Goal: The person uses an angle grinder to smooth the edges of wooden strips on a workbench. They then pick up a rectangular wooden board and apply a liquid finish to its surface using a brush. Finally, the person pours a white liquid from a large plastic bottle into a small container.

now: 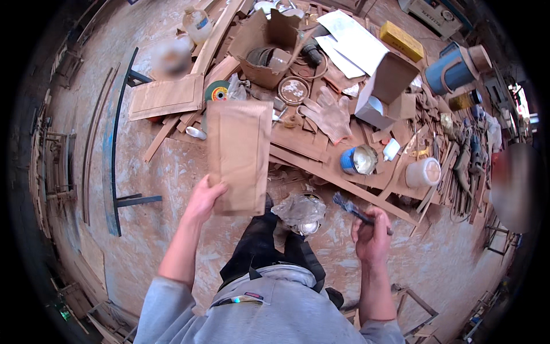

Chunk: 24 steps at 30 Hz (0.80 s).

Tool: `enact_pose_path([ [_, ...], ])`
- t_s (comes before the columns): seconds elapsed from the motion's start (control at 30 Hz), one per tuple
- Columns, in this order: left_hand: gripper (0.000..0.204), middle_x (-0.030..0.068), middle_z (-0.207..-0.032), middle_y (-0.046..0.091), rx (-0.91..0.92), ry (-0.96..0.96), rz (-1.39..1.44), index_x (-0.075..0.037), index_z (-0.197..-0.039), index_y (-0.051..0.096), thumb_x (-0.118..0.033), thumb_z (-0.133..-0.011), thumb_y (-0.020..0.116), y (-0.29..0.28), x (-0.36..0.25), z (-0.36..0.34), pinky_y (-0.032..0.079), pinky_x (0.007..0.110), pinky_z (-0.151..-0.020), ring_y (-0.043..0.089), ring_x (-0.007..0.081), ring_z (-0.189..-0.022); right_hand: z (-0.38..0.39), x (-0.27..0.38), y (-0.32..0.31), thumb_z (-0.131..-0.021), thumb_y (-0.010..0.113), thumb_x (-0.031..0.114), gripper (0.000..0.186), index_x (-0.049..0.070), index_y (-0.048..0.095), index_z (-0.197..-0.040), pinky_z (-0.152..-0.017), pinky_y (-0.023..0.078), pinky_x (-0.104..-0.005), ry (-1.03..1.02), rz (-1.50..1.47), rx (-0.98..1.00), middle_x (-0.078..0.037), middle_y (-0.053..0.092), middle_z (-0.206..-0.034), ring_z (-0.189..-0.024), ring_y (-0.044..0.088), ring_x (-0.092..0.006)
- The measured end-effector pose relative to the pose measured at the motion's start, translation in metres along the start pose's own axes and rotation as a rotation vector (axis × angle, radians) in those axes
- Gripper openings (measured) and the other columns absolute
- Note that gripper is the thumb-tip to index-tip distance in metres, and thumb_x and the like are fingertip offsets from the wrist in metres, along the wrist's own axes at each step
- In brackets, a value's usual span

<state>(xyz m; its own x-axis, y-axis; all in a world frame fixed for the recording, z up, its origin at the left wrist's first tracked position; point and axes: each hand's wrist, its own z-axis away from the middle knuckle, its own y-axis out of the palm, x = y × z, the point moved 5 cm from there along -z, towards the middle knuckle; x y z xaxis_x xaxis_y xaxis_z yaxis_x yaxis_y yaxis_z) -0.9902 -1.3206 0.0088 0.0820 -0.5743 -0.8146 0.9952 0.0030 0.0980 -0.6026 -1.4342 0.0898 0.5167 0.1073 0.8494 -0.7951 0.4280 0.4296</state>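
Just past the brush (356, 212) in my right hand (372, 236), an open blue can (360, 160) with pale stuff inside stands near the edge of the bench (321, 167), a small white bottle (391, 149) and a round white tub (423, 172) beside it. A work glove (328, 114) lies spread out farther back, among wood strips, an open cardboard box (260, 40) and loose white sheets (358, 43). The panel (238, 157) in my left hand (203, 198) is held up in front of me and hides part of the bench; a grinding disc (217, 92) peeks over its top edge. Crumpled clear plastic (299, 210) sits by my feet.

The bench is cluttered and dusty brown; the floor (166, 235) is reddish with pale smears, and a blue metal frame (114, 149) stands to my left.

The panel is flat, tan and wood-like, rectangular with a bordered centre. The brush has ragged greyish bristles and a dark handle. My left fingers are clamped on the panel's lower left edge, thumb on its face; my right fingers are wrapped around the brush handle.
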Motion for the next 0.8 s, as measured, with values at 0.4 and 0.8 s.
enact_pose_path([
  [0.4,0.036,0.0087,-0.106,0.068,0.110,0.046,-0.083,0.003,-0.116,0.058,-0.006,-0.083,0.070,0.058,0.003,0.117,0.052,0.029,-0.083,0.064,0.0135,-0.091,-0.005,0.059,-0.002,-0.089,0.063,0.006,0.027,0.000,0.059,-0.115,-0.058,0.046,-0.0196,-0.035,0.269,0.122,-0.004,0.066,-0.088,-0.072,0.059,-0.0069],
  [0.8,0.042,0.0099,-0.106,0.068,0.164,0.053,-0.108,0.004,-0.118,0.057,-0.008,-0.081,0.073,0.096,0.011,0.139,0.052,0.030,-0.084,0.064,0.0147,-0.092,0.009,0.057,-0.050,-0.090,0.061,0.010,0.026,-0.002,0.060,-0.114,-0.063,0.048,-0.0216,0.032,0.339,0.088,-0.004,0.066,-0.086,-0.073,0.059,-0.0079],
])
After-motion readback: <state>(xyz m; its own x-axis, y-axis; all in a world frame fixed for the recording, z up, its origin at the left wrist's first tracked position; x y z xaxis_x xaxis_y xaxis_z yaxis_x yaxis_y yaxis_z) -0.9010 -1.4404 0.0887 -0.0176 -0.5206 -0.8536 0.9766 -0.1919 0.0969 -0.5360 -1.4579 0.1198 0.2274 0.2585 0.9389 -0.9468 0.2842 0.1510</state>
